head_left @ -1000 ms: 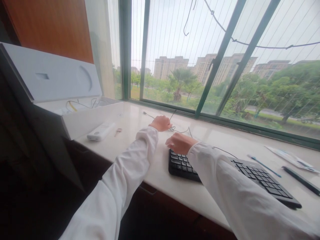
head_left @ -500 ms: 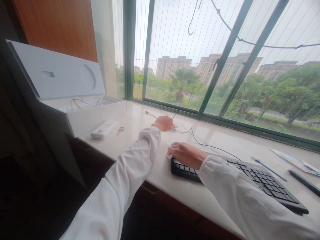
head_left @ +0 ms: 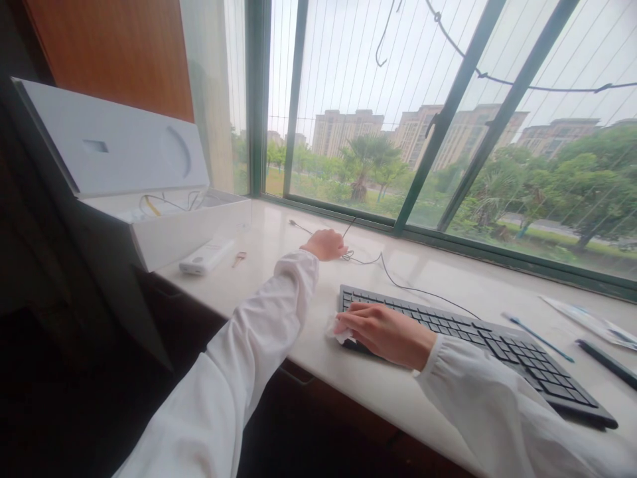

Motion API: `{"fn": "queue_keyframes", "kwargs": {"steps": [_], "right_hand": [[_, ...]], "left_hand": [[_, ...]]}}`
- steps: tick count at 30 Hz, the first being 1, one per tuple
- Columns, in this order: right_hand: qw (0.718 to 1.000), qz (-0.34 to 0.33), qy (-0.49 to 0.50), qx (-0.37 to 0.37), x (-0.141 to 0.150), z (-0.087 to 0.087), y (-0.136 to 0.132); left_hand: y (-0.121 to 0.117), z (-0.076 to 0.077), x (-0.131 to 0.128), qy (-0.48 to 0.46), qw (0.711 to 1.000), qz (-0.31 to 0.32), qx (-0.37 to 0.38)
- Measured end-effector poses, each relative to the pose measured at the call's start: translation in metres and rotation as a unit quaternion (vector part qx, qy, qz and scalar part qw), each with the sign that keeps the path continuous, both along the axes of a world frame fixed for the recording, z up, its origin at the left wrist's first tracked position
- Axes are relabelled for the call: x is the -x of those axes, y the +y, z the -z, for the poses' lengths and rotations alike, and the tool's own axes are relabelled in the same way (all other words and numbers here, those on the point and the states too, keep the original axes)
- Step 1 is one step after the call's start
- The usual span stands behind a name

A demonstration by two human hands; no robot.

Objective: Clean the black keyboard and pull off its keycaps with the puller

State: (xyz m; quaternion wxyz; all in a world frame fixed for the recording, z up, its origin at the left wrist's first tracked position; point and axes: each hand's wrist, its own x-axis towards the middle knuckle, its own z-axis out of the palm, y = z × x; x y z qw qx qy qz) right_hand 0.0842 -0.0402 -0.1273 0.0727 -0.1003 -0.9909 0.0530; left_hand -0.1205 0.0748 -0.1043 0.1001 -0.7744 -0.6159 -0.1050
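My right hand point(head_left: 388, 332) is closed on a crumpled white tissue point(head_left: 339, 329), pressed at the left end of the black keyboard point(head_left: 497, 345). Part of the keyboard's left side is hidden under this hand. Farther back, my left hand point(head_left: 326, 245) rests on the white surface with its fingers curled. Its fingertips are turned away, so whatever they hold is hidden. A thin dark cable point(head_left: 413, 288) runs from the keyboard's back edge to a small bundle of loops beside the left hand. The cable's plug end point(head_left: 292, 223) lies just beyond that hand.
An open white box point(head_left: 192, 229) with cables inside stands at the left. Before it lie a white power bank point(head_left: 206, 257) and a key point(head_left: 239, 259). On the right are a blue stick-like tool point(head_left: 538, 337), a black pen point(head_left: 607, 362) and a flat packet point(head_left: 592, 320). Windows line the back.
My right hand has moved toward me and down, from the keyboard's upper left to its front left corner, with the tissue in it. My left hand stays in place.
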Motion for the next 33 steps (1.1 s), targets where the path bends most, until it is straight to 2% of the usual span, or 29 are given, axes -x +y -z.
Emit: {"fn": "queue_keyframes", "kwargs": {"steps": [4,9,14,16,19,22,27,33], "right_hand": [[0.998,0.05,-0.023,-0.045,0.012,-0.005,0.034],[0.985,0.1,-0.065,-0.124,0.026,0.001,0.083],[0.978,0.15,-0.056,-0.136,0.021,0.006,0.113],[0.975,0.173,-0.027,-0.137,0.012,0.004,0.112],[0.974,0.188,0.042,-0.122,-0.003,-0.006,0.097],[0.981,0.147,0.103,-0.072,-0.008,-0.016,0.073],[0.995,0.072,0.065,-0.037,0.001,-0.015,0.05],[0.997,0.057,0.055,0.015,0.005,-0.007,0.054]], "left_hand": [[0.0,0.0,0.0,0.001,1.0,0.002,0.001],[0.002,0.002,0.001,0.002,1.0,0.004,-0.001],[0.002,0.003,0.0,0.006,1.0,0.001,-0.007],[0.002,0.003,-0.001,0.005,1.0,0.002,-0.008],[0.003,0.003,-0.001,0.004,1.0,0.005,-0.008],[0.004,0.004,-0.003,0.003,1.0,0.004,-0.006],[0.005,0.005,-0.003,0.006,1.0,0.004,-0.001],[0.002,0.003,-0.003,0.004,1.0,0.008,0.01]]}}
